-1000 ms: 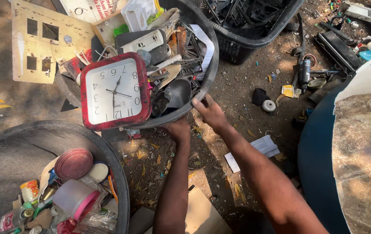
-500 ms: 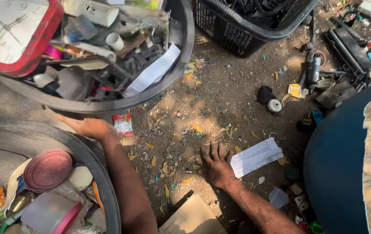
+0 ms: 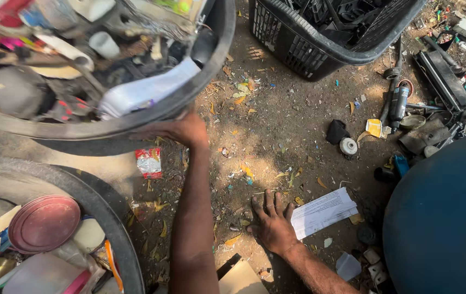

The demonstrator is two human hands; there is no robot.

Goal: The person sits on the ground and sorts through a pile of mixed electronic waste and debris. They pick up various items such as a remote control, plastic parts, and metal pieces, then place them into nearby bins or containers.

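A large black round tub, filled with scrap plastic, a red clock frame and white pieces, fills the upper left and looks tilted. My left hand grips its lower rim from beneath, arm stretched straight up the middle of the view. My right hand lies flat on the dirt ground with fingers spread, holding nothing. It rests just left of a white printed paper sheet. A small red and white wrapper lies on the ground left of my left forearm.
A second black tub with a maroon lid and mixed plastics sits lower left. A black slatted basket of dark parts stands at the top. A blue drum is on the right, with loose scrap beyond it. Cardboard lies at the bottom.
My left hand has moved right and taken the scrap tub's rim, and the tub now reaches further right and lower in view. My right hand stays pressed on the ground.
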